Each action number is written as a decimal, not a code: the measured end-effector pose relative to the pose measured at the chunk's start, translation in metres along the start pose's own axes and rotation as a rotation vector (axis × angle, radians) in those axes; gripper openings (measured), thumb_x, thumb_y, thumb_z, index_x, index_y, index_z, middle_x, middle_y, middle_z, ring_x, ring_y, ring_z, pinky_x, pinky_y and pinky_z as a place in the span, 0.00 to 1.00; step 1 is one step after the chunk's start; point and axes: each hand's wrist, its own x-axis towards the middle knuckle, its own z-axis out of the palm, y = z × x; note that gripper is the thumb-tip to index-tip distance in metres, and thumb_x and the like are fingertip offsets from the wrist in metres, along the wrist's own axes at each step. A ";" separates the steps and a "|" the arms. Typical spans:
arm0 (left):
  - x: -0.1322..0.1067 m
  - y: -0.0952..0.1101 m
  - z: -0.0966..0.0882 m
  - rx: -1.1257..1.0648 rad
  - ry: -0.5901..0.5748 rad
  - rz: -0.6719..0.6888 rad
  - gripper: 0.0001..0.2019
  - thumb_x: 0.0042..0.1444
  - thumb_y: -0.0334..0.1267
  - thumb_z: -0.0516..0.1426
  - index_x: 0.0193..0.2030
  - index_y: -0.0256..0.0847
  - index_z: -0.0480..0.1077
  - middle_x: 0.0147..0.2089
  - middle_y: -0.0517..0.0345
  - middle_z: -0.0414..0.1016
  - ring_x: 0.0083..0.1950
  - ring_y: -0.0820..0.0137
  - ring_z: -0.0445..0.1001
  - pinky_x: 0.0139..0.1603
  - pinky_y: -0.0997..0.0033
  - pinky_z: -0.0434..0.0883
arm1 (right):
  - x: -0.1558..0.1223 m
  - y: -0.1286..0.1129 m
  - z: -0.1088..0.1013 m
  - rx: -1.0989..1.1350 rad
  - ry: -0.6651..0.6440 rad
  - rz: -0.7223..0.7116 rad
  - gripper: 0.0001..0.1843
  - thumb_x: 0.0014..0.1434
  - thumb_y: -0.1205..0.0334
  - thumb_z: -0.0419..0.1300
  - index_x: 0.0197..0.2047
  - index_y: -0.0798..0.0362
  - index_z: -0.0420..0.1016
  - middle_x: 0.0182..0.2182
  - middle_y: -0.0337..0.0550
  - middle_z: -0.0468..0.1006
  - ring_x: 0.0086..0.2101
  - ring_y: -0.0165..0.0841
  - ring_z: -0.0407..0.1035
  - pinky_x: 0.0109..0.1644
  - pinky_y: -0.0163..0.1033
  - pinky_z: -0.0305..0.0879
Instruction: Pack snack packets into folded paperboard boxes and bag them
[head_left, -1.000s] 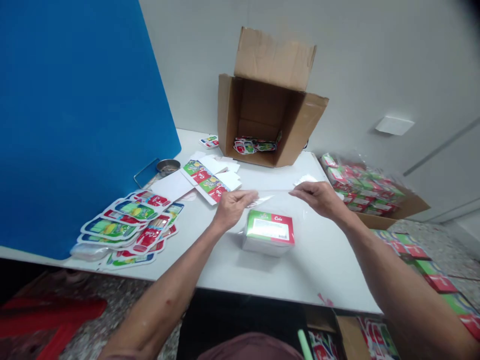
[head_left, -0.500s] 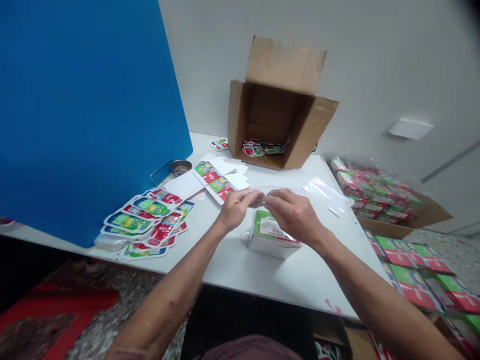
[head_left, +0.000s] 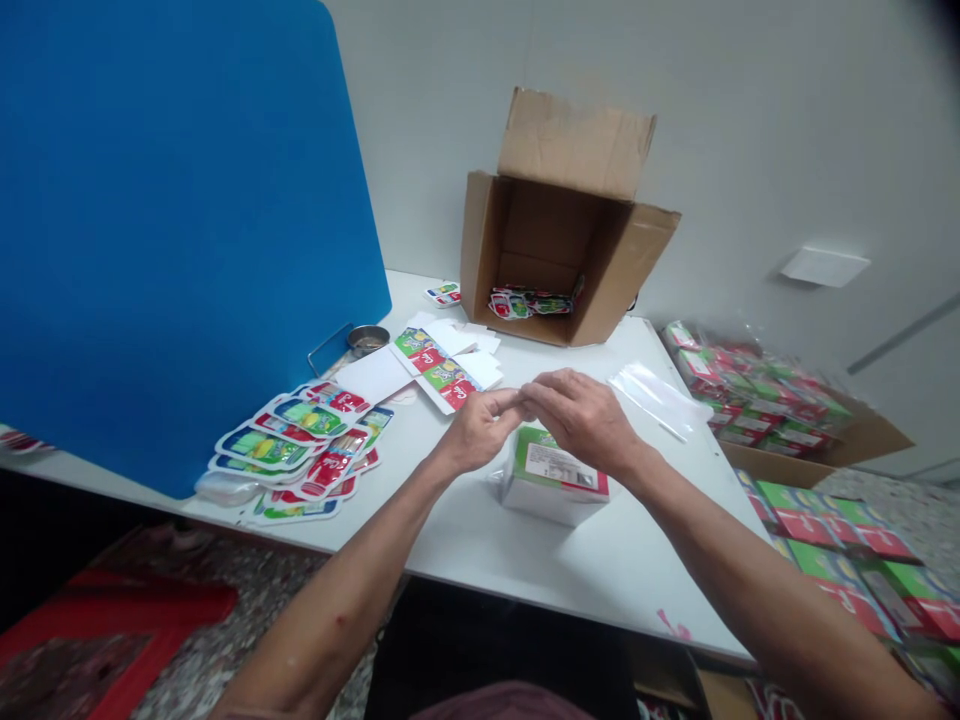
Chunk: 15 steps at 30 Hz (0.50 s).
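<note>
A small green, red and white box point(head_left: 551, 490) with a white label stands on the table under my hands. Clear plastic bag film point(head_left: 495, 482) shows along its left side. My left hand point(head_left: 484, 428) and my right hand point(head_left: 574, 415) meet just above the box's back edge, fingers closed and fingertips touching. They pinch what looks like the top edge of the bag, mostly hidden by the fingers. To the left lies a fanned pile of bottle-shaped packs point(head_left: 307, 450). Flat printed cartons point(head_left: 439, 368) lie behind my left hand.
An open cardboard box point(head_left: 480, 240) holding more packs stands at the back of the white table point(head_left: 480, 550). Clear plastic sleeves point(head_left: 652, 400) lie right. A metal dish point(head_left: 367, 338) sits by the blue panel point(head_left: 187, 220). Wrapped boxes point(head_left: 772, 385) fill a carton beyond the right edge.
My hands have drawn together, the right fingers now lapping over the left fingertips. More of the box's label shows beneath them. The whole view has shifted slightly.
</note>
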 end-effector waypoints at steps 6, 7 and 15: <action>0.000 0.002 -0.001 0.037 0.006 0.015 0.14 0.67 0.43 0.56 0.42 0.39 0.81 0.39 0.57 0.82 0.47 0.60 0.79 0.50 0.66 0.75 | 0.004 0.005 0.002 -0.048 -0.018 -0.071 0.11 0.73 0.65 0.53 0.49 0.52 0.78 0.41 0.50 0.83 0.40 0.39 0.73 0.43 0.43 0.65; 0.000 0.003 -0.002 0.040 0.008 0.012 0.13 0.67 0.43 0.56 0.41 0.39 0.81 0.39 0.57 0.82 0.46 0.60 0.79 0.50 0.66 0.75 | 0.005 0.005 0.002 -0.051 -0.016 -0.082 0.11 0.73 0.65 0.53 0.48 0.52 0.78 0.41 0.50 0.83 0.40 0.39 0.73 0.43 0.43 0.65; -0.001 0.008 -0.002 0.014 -0.022 -0.002 0.14 0.67 0.43 0.56 0.48 0.40 0.82 0.43 0.57 0.84 0.49 0.58 0.80 0.53 0.65 0.75 | 0.006 0.007 0.005 0.014 -0.008 -0.049 0.12 0.72 0.64 0.52 0.43 0.52 0.78 0.38 0.49 0.82 0.38 0.39 0.72 0.43 0.44 0.64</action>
